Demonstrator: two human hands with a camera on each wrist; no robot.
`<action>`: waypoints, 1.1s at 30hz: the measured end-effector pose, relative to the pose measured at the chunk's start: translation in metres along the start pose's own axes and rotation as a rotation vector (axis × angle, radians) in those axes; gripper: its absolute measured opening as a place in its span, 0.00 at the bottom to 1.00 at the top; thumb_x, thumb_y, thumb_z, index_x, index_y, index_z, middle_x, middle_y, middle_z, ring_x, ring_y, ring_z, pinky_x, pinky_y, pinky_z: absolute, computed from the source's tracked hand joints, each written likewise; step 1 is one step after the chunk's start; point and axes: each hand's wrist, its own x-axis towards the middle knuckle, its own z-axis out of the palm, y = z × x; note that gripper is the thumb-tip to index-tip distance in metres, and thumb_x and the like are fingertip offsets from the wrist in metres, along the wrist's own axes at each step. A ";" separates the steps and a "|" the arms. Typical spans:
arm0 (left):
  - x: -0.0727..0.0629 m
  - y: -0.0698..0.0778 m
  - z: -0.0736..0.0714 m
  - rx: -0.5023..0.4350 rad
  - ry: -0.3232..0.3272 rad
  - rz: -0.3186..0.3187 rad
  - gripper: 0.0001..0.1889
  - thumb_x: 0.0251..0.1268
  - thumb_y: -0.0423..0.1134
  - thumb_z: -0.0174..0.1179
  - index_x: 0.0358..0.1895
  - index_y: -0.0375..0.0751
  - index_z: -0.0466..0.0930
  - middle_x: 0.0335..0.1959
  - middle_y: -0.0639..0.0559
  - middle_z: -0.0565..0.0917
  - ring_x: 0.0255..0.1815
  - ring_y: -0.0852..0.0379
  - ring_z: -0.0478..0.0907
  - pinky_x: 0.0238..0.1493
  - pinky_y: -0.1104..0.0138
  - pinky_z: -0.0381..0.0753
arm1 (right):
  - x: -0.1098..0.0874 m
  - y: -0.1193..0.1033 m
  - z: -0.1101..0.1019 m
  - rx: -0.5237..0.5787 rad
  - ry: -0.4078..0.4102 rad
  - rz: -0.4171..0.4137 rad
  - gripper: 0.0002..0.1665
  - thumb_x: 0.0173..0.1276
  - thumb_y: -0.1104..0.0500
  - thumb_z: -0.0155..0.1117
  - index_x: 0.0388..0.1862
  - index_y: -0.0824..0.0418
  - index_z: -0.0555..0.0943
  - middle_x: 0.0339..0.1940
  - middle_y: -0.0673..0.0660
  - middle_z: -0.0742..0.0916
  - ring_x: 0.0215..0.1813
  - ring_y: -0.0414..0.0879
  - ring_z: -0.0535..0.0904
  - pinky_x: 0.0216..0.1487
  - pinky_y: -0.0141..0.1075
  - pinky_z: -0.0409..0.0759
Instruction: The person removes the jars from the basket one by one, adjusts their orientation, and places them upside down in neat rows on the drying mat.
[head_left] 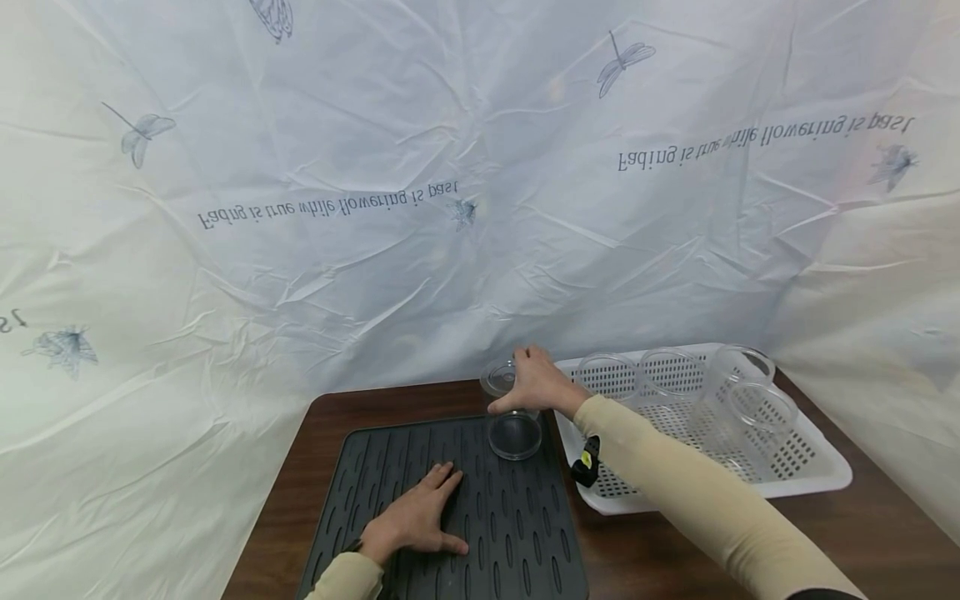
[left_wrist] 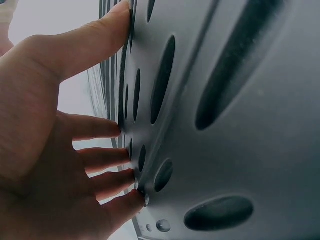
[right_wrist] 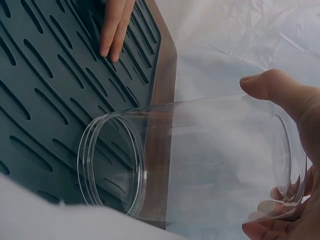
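My right hand (head_left: 542, 385) grips a clear jar (right_wrist: 210, 160) by one end, thumb on one side and fingers round the other. The jar's ringed end (head_left: 514, 437) points down at the far right corner of a dark grey ridged mat (head_left: 457, 492); whether it touches the mat I cannot tell. With fingers spread, my left hand (head_left: 416, 517) rests on the middle of that mat. In the left wrist view its fingertips (left_wrist: 132, 200) meet the slotted surface.
To the right stands a white perforated basket (head_left: 817, 475) holding several clear jars (head_left: 761, 408). Basket and mat lie on a brown wooden table (head_left: 277, 517). A printed white sheet (head_left: 525, 250) hangs behind the table.
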 end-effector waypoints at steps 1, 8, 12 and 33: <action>0.000 0.000 0.000 0.000 0.000 0.002 0.57 0.42 0.70 0.69 0.76 0.45 0.59 0.77 0.42 0.56 0.77 0.39 0.53 0.67 0.43 0.67 | 0.000 0.000 0.000 0.000 -0.001 0.002 0.69 0.46 0.30 0.74 0.75 0.70 0.58 0.72 0.72 0.64 0.71 0.64 0.63 0.62 0.56 0.74; 0.000 -0.002 0.003 -0.014 -0.005 -0.002 0.58 0.42 0.71 0.69 0.76 0.46 0.58 0.78 0.42 0.56 0.77 0.39 0.53 0.66 0.43 0.67 | 0.000 -0.001 0.006 -0.017 0.001 0.010 0.70 0.45 0.28 0.73 0.75 0.69 0.57 0.73 0.71 0.63 0.73 0.64 0.61 0.62 0.55 0.74; 0.002 -0.003 0.004 -0.018 -0.004 -0.006 0.58 0.42 0.72 0.69 0.76 0.46 0.58 0.78 0.43 0.55 0.78 0.40 0.52 0.67 0.43 0.66 | -0.001 -0.001 0.010 -0.028 0.010 -0.003 0.71 0.45 0.28 0.73 0.75 0.70 0.57 0.73 0.71 0.63 0.72 0.64 0.62 0.61 0.55 0.75; 0.003 -0.002 0.008 -0.011 0.003 -0.010 0.58 0.42 0.73 0.68 0.76 0.46 0.57 0.78 0.43 0.54 0.78 0.41 0.51 0.68 0.44 0.66 | -0.001 -0.002 0.005 -0.041 -0.042 0.003 0.71 0.46 0.28 0.73 0.76 0.70 0.56 0.74 0.72 0.60 0.74 0.65 0.58 0.64 0.56 0.72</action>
